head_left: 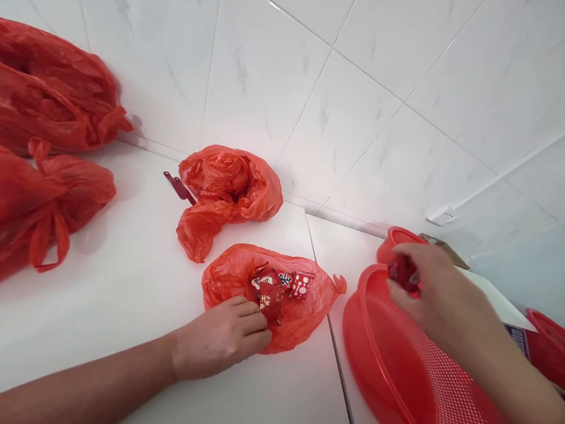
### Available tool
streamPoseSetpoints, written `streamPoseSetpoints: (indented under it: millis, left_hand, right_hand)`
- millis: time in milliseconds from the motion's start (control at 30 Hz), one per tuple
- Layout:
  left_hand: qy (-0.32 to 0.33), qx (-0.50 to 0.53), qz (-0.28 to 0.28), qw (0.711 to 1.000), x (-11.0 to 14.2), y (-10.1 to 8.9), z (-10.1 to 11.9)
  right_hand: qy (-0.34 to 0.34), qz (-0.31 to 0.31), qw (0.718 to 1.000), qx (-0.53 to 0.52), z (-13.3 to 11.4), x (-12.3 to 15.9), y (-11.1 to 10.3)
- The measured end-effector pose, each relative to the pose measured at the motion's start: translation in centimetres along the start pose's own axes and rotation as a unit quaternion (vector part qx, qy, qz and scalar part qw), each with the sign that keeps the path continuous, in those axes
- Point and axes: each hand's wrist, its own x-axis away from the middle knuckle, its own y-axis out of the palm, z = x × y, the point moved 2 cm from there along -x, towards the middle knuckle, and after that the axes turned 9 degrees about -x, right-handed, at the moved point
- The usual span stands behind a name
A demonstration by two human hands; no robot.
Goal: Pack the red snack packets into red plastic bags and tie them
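The right hand (430,286) has its grip closed on a dark packet (403,273), held over the rim of the big basket (363,353); the packet is partly hidden by the fingers and a little blurred, so its print cannot be read; the forearm crosses above the basket's meshed far side. The left hand (228,337) is at the near edge of the open bag (304,324), its fingers curled down beside the wrapped packets (272,295); I cannot tell whether its grip is closed on the bag or a packet, as the fingertips are hidden.

The packets lie in a small heap inside the bag, red with white and gold print; one on the right side is dotted with white. The bag lies on the white counter (128,304), spread wide, its knotted end pointing right and reaching the seam (336,350); the big basket stands just beyond that seam.

Behind the bag, near the wall (277,58), sits a crumpled bag (258,200); a dark red tool (179,187) lies at its left side, partly covered. Two full bags lie at the far left, the upper bag (34,91) by the wall and the tied bag (7,212) nearer; a small basket (400,235) stands behind the big one, partly hidden by the right hand.
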Motion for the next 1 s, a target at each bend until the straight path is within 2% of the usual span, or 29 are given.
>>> streamPoseSetpoints:
  millis: [33, 100, 167, 200, 267, 333, 400, 467, 567, 667, 733, 800, 867, 933, 1000]
  left_hand:
    - [-0.001, 0.001, 0.002, 1.0, 0.0, 0.0, 0.0]
    - [0.0, 0.005, 0.005, 1.0, 0.0, 0.0, 0.0]
    - [0.004, 0.002, 0.005, 1.0, 0.0, -0.1, 0.1]
    - [0.008, -0.002, 0.004, 1.0, 0.0, -0.2, 0.1]
    - [0.015, -0.011, 0.002, 1.0, -0.1, -0.5, 0.2]
    - [0.02, -0.019, 0.003, 1.0, -0.2, -0.7, 0.3]
    - [0.025, -0.024, 0.01, 0.999, -0.2, -0.8, 0.4]
    - [0.03, -0.026, 0.015, 0.999, -0.2, -0.8, 0.6]
    - [0.028, -0.018, 0.036, 0.999, -0.1, -0.8, 0.6]
    - [-0.009, -0.027, 0.116, 0.993, 0.1, -1.2, -0.2]
    - [-0.07, -0.061, 0.173, 0.981, 0.4, -1.8, -1.6]
    - [-0.157, -0.093, 0.185, 0.966, 0.8, -2.4, -3.3]
    - [-0.26, -0.091, 0.161, 0.948, 1.4, -3.0, -4.9]
    - [-0.358, -0.047, 0.128, 0.924, 2.3, -3.3, -6.1]
    - [-0.433, 0.01, 0.103, 0.895, 3.2, -3.3, -6.5]
  right_hand:
    - [-0.017, 0.012, 1.0, -0.007, -1.7, -0.2, -1.1]
    - [-0.054, 0.081, 0.995, -0.034, -4.9, -0.2, -2.5]
    - [-0.104, 0.092, 0.987, -0.081, -7.4, -0.1, -2.4]
    - [-0.123, 0.069, 0.985, -0.103, -8.3, 0.0, -1.8]
    - [-0.147, -0.013, 0.982, -0.114, -9.3, -0.1, 0.2]
    - [-0.162, -0.101, 0.978, -0.08, -9.6, -0.1, 2.1]
    - [-0.168, -0.135, 0.975, -0.047, -9.5, 0.1, 3.2]
    - [-0.152, -0.124, 0.979, -0.06, -9.0, 0.8, 3.4]
    - [-0.089, -0.082, 0.985, -0.126, -8.0, 2.6, 3.6]
    - [0.016, -0.012, 0.973, -0.229, -6.9, 5.3, 5.5]
    - [0.112, 0.049, 0.943, -0.309, -6.2, 7.3, 7.8]
    - [0.186, 0.094, 0.902, -0.378, -6.0, 9.1, 10.2]
    - [0.247, 0.119, 0.856, -0.439, -5.9, 10.4, 12.2]
    - [0.314, 0.117, 0.8, -0.497, -5.5, 10.9, 13.7]
    - [0.363, 0.079, 0.724, -0.581, -5.0, 10.5, 14.9]
